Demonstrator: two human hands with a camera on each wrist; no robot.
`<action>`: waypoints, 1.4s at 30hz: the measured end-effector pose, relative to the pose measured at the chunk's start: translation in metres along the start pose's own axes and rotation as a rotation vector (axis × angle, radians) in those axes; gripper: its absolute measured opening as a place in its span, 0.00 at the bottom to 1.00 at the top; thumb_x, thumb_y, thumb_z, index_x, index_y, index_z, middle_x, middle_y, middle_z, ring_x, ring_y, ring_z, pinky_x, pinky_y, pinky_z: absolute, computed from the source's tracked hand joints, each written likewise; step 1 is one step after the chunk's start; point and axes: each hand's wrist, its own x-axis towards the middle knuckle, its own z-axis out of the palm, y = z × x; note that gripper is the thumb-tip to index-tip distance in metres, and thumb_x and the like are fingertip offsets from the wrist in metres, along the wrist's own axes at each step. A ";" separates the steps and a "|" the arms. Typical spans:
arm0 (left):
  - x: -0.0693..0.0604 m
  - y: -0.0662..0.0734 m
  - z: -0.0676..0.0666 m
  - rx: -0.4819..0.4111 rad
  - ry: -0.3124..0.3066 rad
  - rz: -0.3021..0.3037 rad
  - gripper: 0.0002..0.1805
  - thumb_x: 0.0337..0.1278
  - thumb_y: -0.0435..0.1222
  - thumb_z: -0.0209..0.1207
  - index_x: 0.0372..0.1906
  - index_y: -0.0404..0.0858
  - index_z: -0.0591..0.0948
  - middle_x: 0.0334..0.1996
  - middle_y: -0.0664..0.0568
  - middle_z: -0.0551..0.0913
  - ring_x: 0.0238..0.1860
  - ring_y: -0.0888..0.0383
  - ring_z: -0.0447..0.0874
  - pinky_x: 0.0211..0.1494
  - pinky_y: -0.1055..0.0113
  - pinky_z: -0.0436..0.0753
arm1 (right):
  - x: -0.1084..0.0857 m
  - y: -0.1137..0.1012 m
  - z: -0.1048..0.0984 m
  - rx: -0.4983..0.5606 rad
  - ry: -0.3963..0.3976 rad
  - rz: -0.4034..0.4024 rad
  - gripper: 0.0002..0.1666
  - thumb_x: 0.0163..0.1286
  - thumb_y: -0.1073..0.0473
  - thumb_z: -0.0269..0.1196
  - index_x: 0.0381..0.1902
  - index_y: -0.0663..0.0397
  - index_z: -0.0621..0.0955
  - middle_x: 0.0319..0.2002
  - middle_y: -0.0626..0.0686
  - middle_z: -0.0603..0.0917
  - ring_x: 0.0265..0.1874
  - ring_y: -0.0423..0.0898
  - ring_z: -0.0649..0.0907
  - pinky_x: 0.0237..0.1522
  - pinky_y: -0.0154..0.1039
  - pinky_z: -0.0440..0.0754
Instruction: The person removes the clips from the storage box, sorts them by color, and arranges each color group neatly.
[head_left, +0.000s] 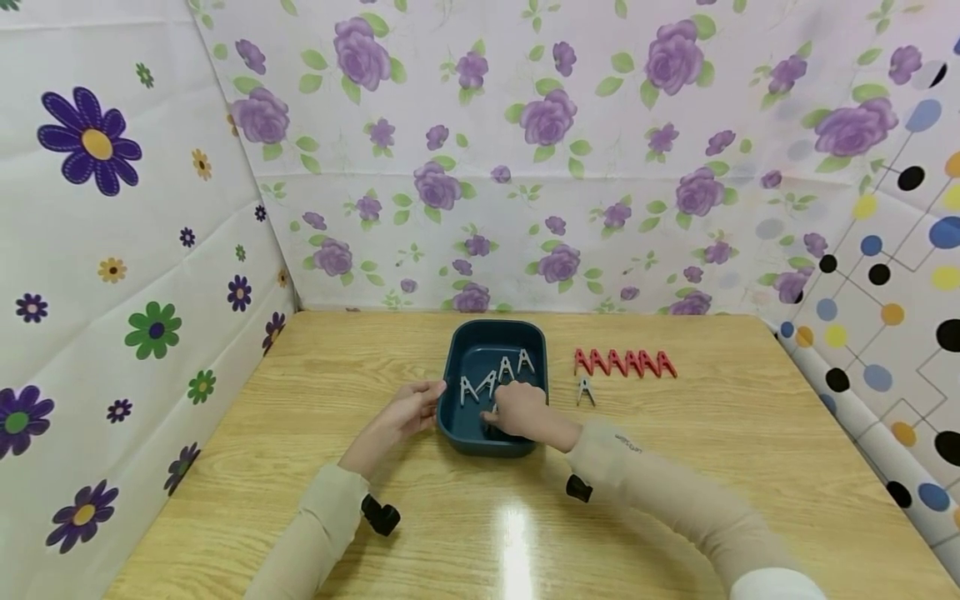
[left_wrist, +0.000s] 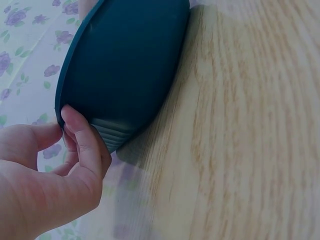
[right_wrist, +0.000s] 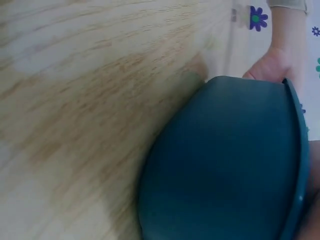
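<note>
A dark teal plastic basin (head_left: 495, 327) stands on the table with several grey clothespins (head_left: 506, 367) lying spread inside it. My left hand (head_left: 411, 408) is at its left side; in the left wrist view, thumb and fingers pinch the rim. Reaching over the front right of the basin, my right hand (head_left: 521, 408) has its fingers curled low inside, at a grey clothespin that is mostly hidden by them. In the right wrist view the basin wall (right_wrist: 220, 160) covers nearly all of that hand.
Right of the basin, several red clothespins (head_left: 626, 362) stand in a row on the wooden table (head_left: 675, 467). One grey clothespin (head_left: 585, 391) lies just below the row's left end. Flowered cloth (head_left: 480, 167) hangs behind the table, with patterned cloth at both sides.
</note>
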 end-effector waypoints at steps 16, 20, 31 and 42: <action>-0.002 -0.001 -0.001 0.007 -0.014 0.011 0.25 0.71 0.40 0.52 0.64 0.27 0.67 0.30 0.54 0.81 0.27 0.64 0.78 0.29 0.75 0.78 | 0.003 0.001 0.009 0.063 0.012 -0.030 0.29 0.59 0.43 0.70 0.12 0.48 0.68 0.12 0.46 0.62 0.13 0.42 0.69 0.15 0.35 0.61; -0.001 -0.002 -0.001 0.006 -0.013 0.010 0.26 0.71 0.40 0.52 0.64 0.27 0.67 0.29 0.54 0.81 0.27 0.64 0.78 0.29 0.75 0.78 | 0.005 0.003 0.009 0.075 0.048 -0.035 0.31 0.59 0.44 0.70 0.12 0.47 0.64 0.12 0.45 0.58 0.12 0.42 0.66 0.14 0.35 0.58; 0.000 -0.001 -0.001 0.008 -0.001 0.002 0.27 0.71 0.40 0.53 0.66 0.28 0.65 0.29 0.54 0.81 0.28 0.64 0.78 0.30 0.75 0.78 | 0.007 0.003 0.003 0.034 0.106 0.004 0.24 0.62 0.44 0.68 0.15 0.49 0.72 0.12 0.47 0.68 0.12 0.43 0.72 0.12 0.36 0.64; 0.000 -0.001 0.000 0.004 0.012 -0.004 0.26 0.71 0.40 0.53 0.65 0.29 0.67 0.30 0.53 0.81 0.28 0.63 0.78 0.29 0.75 0.78 | 0.009 0.005 0.004 -0.026 0.180 0.043 0.24 0.63 0.51 0.67 0.12 0.49 0.72 0.11 0.47 0.68 0.12 0.42 0.72 0.12 0.37 0.66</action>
